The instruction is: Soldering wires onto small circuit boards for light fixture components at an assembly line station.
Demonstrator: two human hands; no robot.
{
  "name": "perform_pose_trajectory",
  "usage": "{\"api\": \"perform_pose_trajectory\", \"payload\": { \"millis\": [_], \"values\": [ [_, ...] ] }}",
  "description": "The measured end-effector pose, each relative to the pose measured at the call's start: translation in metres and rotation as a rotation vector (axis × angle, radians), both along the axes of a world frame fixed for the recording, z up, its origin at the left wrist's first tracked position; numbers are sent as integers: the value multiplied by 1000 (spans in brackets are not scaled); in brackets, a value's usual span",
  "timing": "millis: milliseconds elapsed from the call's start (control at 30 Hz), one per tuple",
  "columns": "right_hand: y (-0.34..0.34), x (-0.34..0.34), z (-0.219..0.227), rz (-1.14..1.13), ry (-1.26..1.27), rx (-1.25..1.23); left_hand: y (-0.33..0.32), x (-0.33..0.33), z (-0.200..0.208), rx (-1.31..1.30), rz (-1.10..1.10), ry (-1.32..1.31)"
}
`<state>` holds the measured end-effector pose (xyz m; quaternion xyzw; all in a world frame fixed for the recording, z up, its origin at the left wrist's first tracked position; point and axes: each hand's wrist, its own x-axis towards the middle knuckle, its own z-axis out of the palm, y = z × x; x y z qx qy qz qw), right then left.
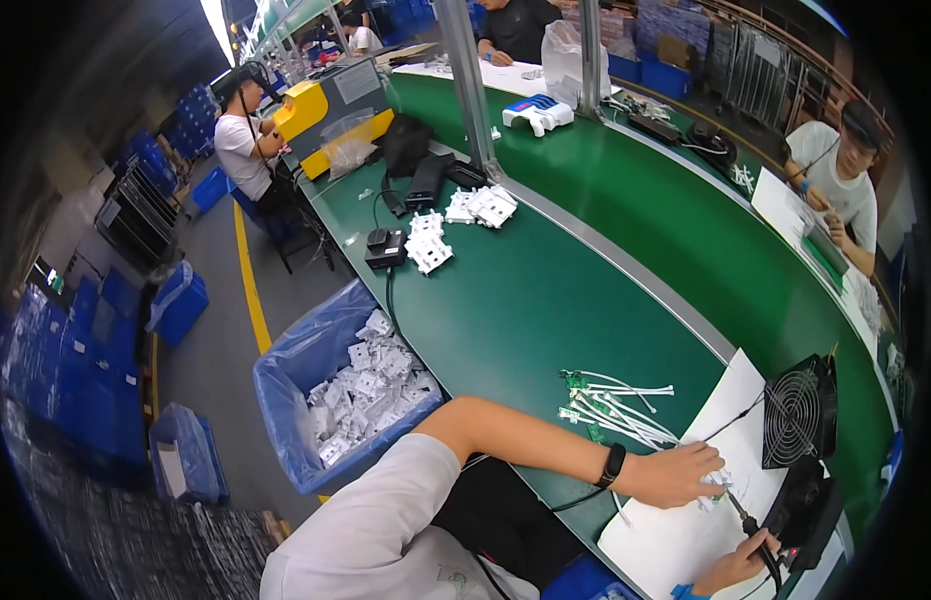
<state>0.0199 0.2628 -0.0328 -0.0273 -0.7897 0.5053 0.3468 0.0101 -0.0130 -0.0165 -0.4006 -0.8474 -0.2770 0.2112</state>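
Soldering iron (750, 524) in R hand (737, 567), fingers wrapped round handle, tip at sm. white part (719, 479); contact, can't tell. L hand (675, 476) has fingers closed on that part, over white sheet (640, 552), near R of green desk (545, 320). White cables w/ green boards (617, 412) far-L of it, blk fan (797, 412) far-R.

Wires (625, 414) on tbl (525, 310), L of fan (799, 415), R of bin (275, 405).
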Motion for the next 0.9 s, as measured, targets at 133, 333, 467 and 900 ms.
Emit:
{"api": "perform_pose_trajectory", "payload": {
  "millis": [133,333,467,900],
  "values": [
    [30,6,-8,-83,-16,69,16,-7,-7,-7,-42,12],
    [-10,8,3,-4,77,-218,-14,-16,7,51,-57,-129],
    [-19,12,16,87,21,-275,-14,-9,17,-80,49,-135],
    [-27,20,31,278,-29,-372,-4,-11,24,-165,35,-232]
  ]
}}
